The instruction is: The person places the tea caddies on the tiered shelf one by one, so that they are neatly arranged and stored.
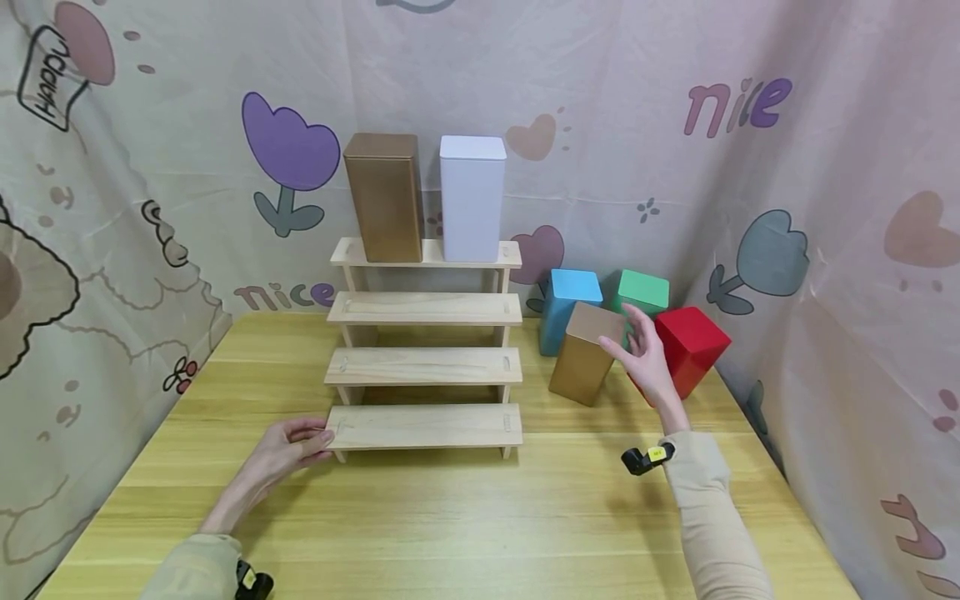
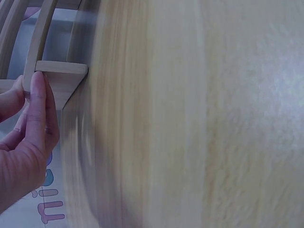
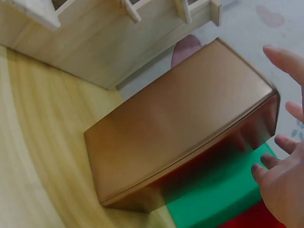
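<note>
A wooden stand with several steps [image 1: 424,427] is on the table; my left hand [image 1: 288,454] pinches the left end of its lowest step. The left wrist view shows thumb and fingers [image 2: 37,109] on either side of the board's end. My right hand [image 1: 643,354] is beside the top of a bronze box [image 1: 583,358] on the table, fingers spread and slightly bent. In the right wrist view the fingers of that hand [image 3: 282,156] are apart from the bronze box [image 3: 180,123]. A second bronze box [image 1: 386,200] and a white box [image 1: 472,200] stand on the top step.
Around the right-hand bronze box are a blue box [image 1: 562,312] behind to its left, a green box [image 1: 643,290] behind to its right, and a red box [image 1: 692,346] to the right. A printed curtain [image 1: 600,108] hangs behind the table [image 1: 450,533].
</note>
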Demonstrator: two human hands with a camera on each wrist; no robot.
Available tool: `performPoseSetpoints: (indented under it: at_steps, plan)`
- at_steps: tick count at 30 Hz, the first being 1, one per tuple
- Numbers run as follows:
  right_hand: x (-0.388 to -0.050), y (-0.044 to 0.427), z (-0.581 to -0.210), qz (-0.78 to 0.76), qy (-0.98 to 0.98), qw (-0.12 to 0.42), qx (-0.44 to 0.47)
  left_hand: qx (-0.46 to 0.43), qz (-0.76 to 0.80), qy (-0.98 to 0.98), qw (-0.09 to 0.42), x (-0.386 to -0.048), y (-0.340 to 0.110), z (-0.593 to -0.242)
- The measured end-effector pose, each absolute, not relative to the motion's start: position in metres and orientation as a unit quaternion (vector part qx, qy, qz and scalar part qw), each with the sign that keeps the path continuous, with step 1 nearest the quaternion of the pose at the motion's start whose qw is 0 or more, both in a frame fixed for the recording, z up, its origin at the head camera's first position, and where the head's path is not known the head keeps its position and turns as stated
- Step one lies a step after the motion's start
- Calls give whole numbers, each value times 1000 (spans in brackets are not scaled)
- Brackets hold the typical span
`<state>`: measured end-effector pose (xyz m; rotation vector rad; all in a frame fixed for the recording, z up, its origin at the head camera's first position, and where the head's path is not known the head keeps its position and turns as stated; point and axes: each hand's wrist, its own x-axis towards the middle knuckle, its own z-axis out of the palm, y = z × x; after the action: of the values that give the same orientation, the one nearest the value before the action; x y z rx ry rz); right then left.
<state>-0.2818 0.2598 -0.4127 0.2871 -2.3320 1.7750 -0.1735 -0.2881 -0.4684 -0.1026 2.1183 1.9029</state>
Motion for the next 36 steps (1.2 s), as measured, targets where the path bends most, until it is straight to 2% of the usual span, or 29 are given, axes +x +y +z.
performPoseSetpoints:
  at_steps: [9,36]
  plan:
    - [-283,262,-431,606,-787,74,95,-38,662,734,147,-173,-288,-468]
    - [-284,259,-453,607,-784,92,96,-40,667,730,146,-174,-288,-468]
